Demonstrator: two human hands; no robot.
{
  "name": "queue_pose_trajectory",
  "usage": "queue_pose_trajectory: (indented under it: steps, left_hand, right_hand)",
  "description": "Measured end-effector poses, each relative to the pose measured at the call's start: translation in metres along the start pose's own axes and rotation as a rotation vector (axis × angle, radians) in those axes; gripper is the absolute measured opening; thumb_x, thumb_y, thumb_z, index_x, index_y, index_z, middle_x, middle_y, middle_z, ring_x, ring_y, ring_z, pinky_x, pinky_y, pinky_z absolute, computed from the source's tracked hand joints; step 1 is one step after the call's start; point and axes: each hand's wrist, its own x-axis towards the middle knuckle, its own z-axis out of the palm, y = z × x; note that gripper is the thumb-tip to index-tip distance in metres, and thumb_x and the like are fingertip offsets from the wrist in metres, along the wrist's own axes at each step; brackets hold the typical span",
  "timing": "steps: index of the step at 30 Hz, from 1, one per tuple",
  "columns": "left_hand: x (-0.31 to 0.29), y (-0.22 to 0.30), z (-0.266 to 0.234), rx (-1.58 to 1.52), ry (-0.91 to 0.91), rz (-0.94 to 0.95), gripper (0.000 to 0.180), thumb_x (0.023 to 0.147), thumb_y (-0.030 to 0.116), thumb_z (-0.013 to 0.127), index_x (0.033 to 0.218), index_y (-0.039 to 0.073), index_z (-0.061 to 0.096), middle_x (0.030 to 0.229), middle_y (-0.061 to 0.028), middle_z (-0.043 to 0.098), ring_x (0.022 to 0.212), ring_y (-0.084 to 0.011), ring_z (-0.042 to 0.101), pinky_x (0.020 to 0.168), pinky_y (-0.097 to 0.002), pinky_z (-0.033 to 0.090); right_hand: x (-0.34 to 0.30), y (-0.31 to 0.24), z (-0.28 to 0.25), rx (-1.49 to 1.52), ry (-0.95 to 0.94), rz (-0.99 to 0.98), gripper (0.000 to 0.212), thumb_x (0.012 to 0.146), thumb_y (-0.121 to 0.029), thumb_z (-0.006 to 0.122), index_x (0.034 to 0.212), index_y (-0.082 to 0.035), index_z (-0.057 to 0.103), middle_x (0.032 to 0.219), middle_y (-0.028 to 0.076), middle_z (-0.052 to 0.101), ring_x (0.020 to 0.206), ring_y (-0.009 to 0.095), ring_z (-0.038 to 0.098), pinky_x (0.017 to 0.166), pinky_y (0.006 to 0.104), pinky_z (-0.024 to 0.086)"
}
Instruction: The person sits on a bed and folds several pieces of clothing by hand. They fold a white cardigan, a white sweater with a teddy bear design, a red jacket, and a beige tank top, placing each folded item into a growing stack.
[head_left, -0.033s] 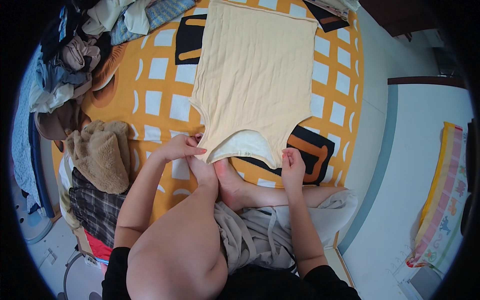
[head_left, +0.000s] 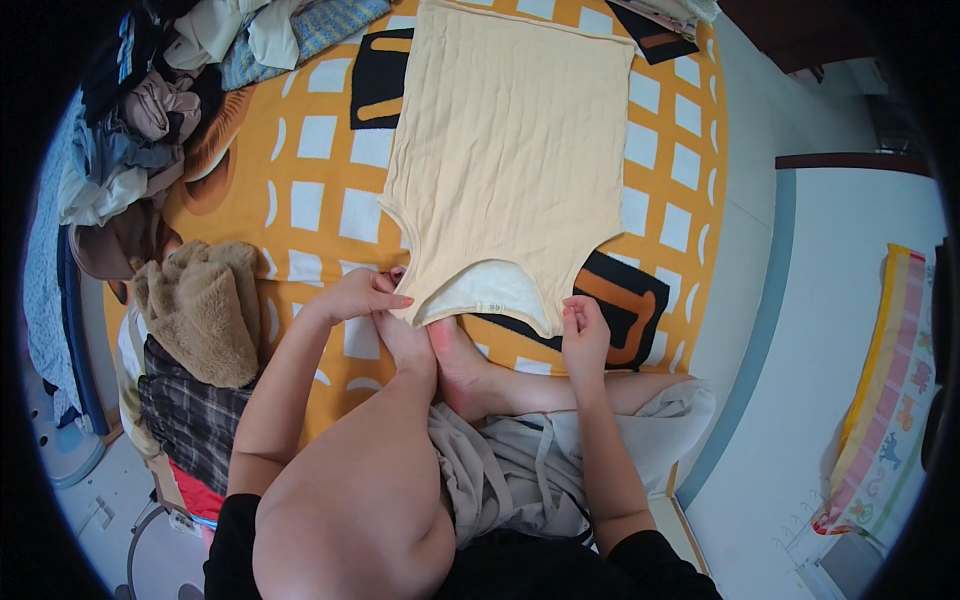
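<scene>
A pale yellow sleeveless top (head_left: pixel 515 150) lies spread out in front of me, its hem at the far end and its neckline toward me. The white inside of its back shows through the scooped neck. My left hand (head_left: pixel 362 296) pinches the left shoulder strap between thumb and fingers. At the other strap, my right hand (head_left: pixel 586 330) is closed on the fabric with its fingertips. Light wrinkles run along the body of the top. Just below the left strap is my bare foot (head_left: pixel 455 365).
An orange and white patterned bedspread (head_left: pixel 325 205) lies under everything. Heaped clothes (head_left: pixel 150 120) fill the far left. Nearer on the left are a fuzzy brown garment (head_left: pixel 205 315) and a dark plaid cloth (head_left: pixel 190 405). A white panel (head_left: pixel 800 350) stands beyond the bed's right edge.
</scene>
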Motion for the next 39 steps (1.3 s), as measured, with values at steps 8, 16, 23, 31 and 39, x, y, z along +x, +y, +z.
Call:
queue_pose_trajectory:
  steps: [8,16,23,31,39]
  left_hand:
    - [0.009,-0.005,-0.001,0.289,-0.024,0.097,0.036,0.074,0.032,0.078,0.068,-0.002,0.067,0.058,-0.0030,0.055,0.060,-0.0089,0.048,0.057,-0.0275,0.040]
    - [0.012,-0.009,-0.005,0.273,0.030,-0.013,0.036,0.071,0.031,0.079,0.068,-0.002,0.067,0.060,-0.0047,0.059,0.061,-0.0114,0.051,0.058,-0.0289,0.042]
    - [0.008,-0.003,-0.003,0.275,0.053,0.083,0.035,0.075,0.030,0.077,0.066,-0.001,0.064,0.057,-0.0006,0.055,0.054,-0.0092,0.049,0.050,-0.0286,0.038]
    - [0.004,0.058,0.020,0.672,0.824,0.506,0.016,0.080,0.018,0.067,0.085,0.004,0.067,0.090,-0.0132,0.065,0.074,-0.0284,0.063,0.065,-0.0346,0.050]
    - [0.072,0.082,0.068,1.108,0.731,0.835,0.064,0.085,0.039,0.059,0.140,0.013,0.039,0.150,-0.0112,0.026,0.139,-0.0316,0.022,0.112,-0.0515,0.018]
  right_hand:
    - [0.000,-0.004,0.000,-0.211,0.009,-0.223,0.011,0.080,-0.003,0.062,0.090,-0.001,0.059,0.086,0.014,0.061,0.079,0.028,0.061,0.070,0.0332,0.048]
    - [-0.001,-0.006,0.002,-0.259,-0.027,-0.245,0.011,0.082,-0.007,0.060,0.092,-0.004,0.058,0.090,0.015,0.060,0.085,0.034,0.059,0.073,0.0391,0.048]
    - [0.000,-0.008,0.001,-0.239,-0.042,-0.258,0.011,0.082,-0.007,0.060,0.092,-0.003,0.058,0.089,0.015,0.059,0.084,0.034,0.058,0.071,0.0387,0.048]
    - [0.000,-0.038,-0.005,-0.509,0.178,-0.411,0.032,0.079,-0.008,0.065,0.110,-0.002,0.057,0.128,0.017,0.046,0.115,0.035,0.047,0.096,0.0454,0.039]
    - [0.081,-0.053,0.024,-0.857,0.250,-0.524,0.065,0.084,-0.024,0.064,0.137,0.002,0.037,0.149,0.021,0.025,0.138,0.036,0.023,0.111,0.0516,0.018]
